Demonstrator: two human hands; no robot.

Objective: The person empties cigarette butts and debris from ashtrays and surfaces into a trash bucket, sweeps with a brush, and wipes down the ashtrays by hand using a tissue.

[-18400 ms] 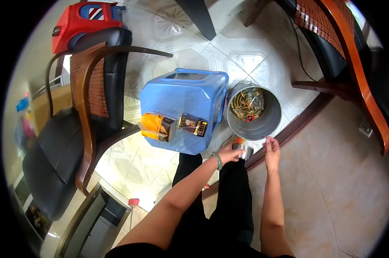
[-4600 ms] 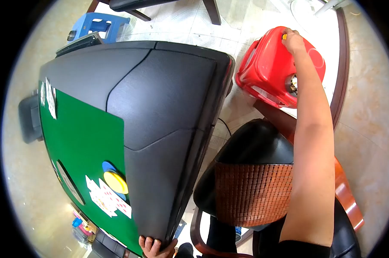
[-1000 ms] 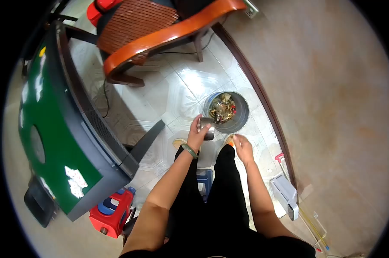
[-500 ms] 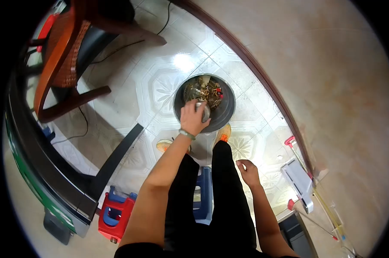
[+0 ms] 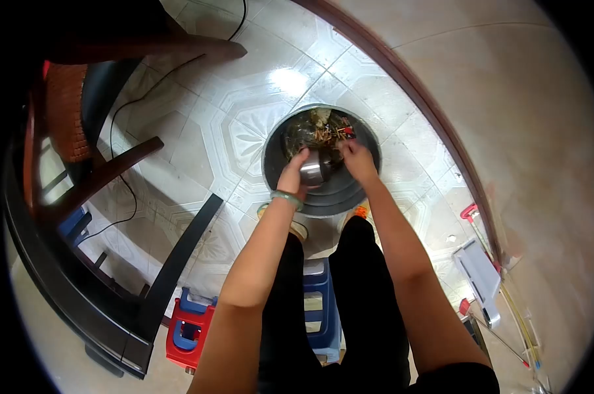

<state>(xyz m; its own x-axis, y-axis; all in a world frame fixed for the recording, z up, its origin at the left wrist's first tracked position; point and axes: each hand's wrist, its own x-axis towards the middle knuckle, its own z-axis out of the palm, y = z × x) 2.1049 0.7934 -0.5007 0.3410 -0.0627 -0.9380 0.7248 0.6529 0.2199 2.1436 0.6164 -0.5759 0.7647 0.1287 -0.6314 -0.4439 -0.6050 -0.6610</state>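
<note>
My left hand [image 5: 293, 173] is wrapped round a shiny metal cup [image 5: 314, 169], tipped on its side with its mouth toward the right. The cup is inside the rim of a round dark grey bin [image 5: 339, 202] on the floor. Close to the cup's mouth is my right hand [image 5: 358, 163], its fingers curled together and slightly blurred. Anything in those fingers is too small or hidden to make out. Beyond both hands, litter [image 5: 324, 134] lies in the bin: a clear plastic piece, many cigarette-butt-like bits and something red.
A blue plastic stool [image 5: 320, 308] stands between my legs. To the left are a wooden chair [image 5: 106, 164], a black table leg [image 5: 182, 249] and a red stool [image 5: 185, 335]. A cable [image 5: 136, 190] crosses the tiles. At right, a white dustpan-like object [image 5: 479, 276] leans by the wall.
My right hand has come up from beside my leg to the cup's mouth over the bin. My left hand has turned the cup onto its side. The view has shifted slightly.
</note>
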